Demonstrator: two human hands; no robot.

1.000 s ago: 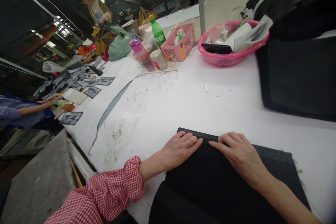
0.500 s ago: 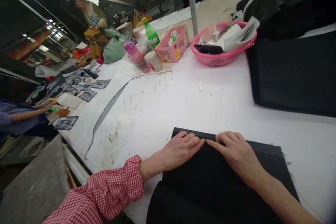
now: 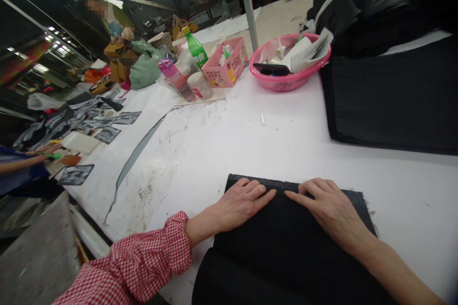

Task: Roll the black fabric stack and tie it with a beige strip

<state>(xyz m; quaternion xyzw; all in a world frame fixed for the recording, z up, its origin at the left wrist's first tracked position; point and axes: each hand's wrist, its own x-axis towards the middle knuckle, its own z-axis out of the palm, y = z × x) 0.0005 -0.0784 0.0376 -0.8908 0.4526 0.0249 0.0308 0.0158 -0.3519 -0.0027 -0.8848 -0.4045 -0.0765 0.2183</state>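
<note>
Black cloth [image 3: 286, 248] was spread at the near edge of the white-covered table [image 3: 286, 147], its lower part draped over that edge and lost from view. The left hand [image 3: 239, 202] and the right hand [image 3: 329, 209] were laid on it palms down, fingers stretched out and nothing gripped, the fingertips almost met along the cloth's far edge. Such flat pressure was judged to keep the limp sheet smooth and pinned to the tabletop, where its hanging weight might otherwise have dragged it off. The far edge, thick and straight, was set roughly parallel to the table's near edge and faced the far side; the right-hand edge was seen frayed. The long axis was judged to run from near edge toward far, though the full length could not be told. A stick of chalk [image 3: 262, 118] was left mid-table, well apart. Toward the far edge a pink basin [image 3: 289, 81], a pink box [image 3: 229, 64] and a green bottle [image 3: 195, 47] were stood; stacked black fabric [image 3: 393, 95] was kept at the right edge.
</note>
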